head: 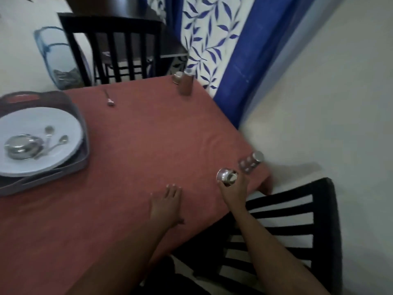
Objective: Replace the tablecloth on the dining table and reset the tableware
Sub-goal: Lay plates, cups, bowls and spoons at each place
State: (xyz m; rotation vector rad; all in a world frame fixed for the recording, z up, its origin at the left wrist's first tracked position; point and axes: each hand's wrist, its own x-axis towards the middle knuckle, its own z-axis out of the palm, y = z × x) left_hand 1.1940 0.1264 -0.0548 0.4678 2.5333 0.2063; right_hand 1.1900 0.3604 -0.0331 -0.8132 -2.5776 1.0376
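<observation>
Fingers of my right hand (234,186) are gripping the steel cup (226,177); I'm lowering it upright beside the patterned tumbler (251,162), left hand (168,204) lying flat, steadying the tablecloth (148,145).

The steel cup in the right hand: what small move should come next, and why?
Probably lower the steel cup onto the red cloth beside the shaker and let go. The right hand grips it near the table corner, and the left hand lies flat on the cloth.
</observation>
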